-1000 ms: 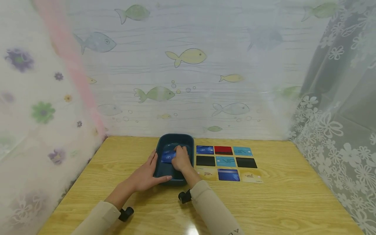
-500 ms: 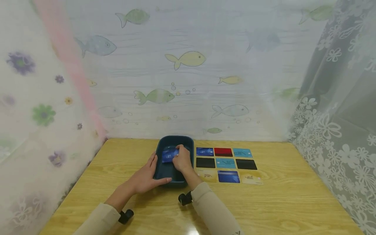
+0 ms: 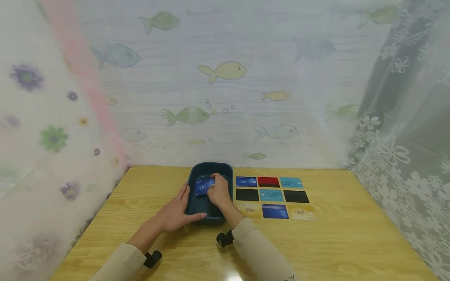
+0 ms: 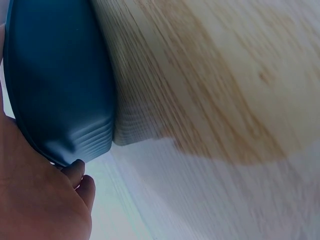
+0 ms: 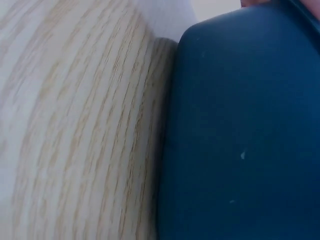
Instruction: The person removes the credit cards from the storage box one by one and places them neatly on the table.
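My right hand (image 3: 219, 191) is inside the dark teal plastic tray (image 3: 202, 208), pinching a blue VIP card (image 3: 202, 187) by its right part. The card is slightly tilted inside the tray, and the fingers cover its right end. My left hand (image 3: 172, 214) rests against the tray's left side with fingers fairly straight, its thumb stretched along the near edge. In the left wrist view, that hand (image 4: 42, 195) touches the tray's outer wall (image 4: 62, 85). The right wrist view is mostly filled by the tray's wall (image 5: 240, 115); the card is out of sight there.
Right of the tray, several cards lie in three rows on the wooden table (image 3: 334, 242): a blue VIP card (image 3: 246, 181), a red one (image 3: 268, 182), light blue (image 3: 270, 195), black (image 3: 296, 196), dark blue (image 3: 275, 211) and pale gold (image 3: 301, 212). A fish-printed curtain (image 3: 225, 117) hangs behind.
The blue card in the tray has shifted slightly and tilted in the right hand's fingers. The left hand stays against the tray, and the cards on the table keep their places.
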Available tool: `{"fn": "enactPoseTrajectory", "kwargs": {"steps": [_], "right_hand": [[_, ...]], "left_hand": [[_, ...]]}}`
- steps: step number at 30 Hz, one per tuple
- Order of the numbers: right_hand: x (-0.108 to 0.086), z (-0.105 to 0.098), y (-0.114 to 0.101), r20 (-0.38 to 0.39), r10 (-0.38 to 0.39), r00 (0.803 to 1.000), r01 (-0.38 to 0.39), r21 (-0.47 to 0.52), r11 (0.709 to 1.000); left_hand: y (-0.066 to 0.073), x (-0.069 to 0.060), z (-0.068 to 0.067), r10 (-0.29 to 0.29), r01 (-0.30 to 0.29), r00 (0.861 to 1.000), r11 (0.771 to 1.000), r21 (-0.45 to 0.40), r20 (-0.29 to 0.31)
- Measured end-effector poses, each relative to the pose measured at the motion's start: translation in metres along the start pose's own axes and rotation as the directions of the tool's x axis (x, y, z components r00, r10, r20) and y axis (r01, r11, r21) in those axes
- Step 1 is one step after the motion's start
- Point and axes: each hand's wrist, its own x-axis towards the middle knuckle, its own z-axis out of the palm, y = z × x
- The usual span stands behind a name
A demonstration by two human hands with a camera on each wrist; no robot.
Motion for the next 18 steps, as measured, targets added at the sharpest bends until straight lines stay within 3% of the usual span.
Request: {"fn": "enactPoseTrajectory", "kwargs": {"steps": [6,9,18], "right_hand": [[-0.003,-0.006,0.0,-0.057,-0.111,0.992,0.115,0.067,0.991],[-0.005,-0.013,-0.004,-0.042,-0.14,0.989,0.143,0.088,0.986],[-0.021,-0.045,-0.008,0.009,-0.14,0.99,0.138,0.117,0.983]], "left_hand": [[0.0,-0.001,0.0,-0.003,0.003,1.0,1.0,-0.01,-0.008],[0.0,-0.002,0.0,0.002,-0.002,1.0,1.0,-0.009,-0.02],[0.0,-0.001,0.003,0.001,0.0,1.0,1.0,0.004,-0.023]]}}
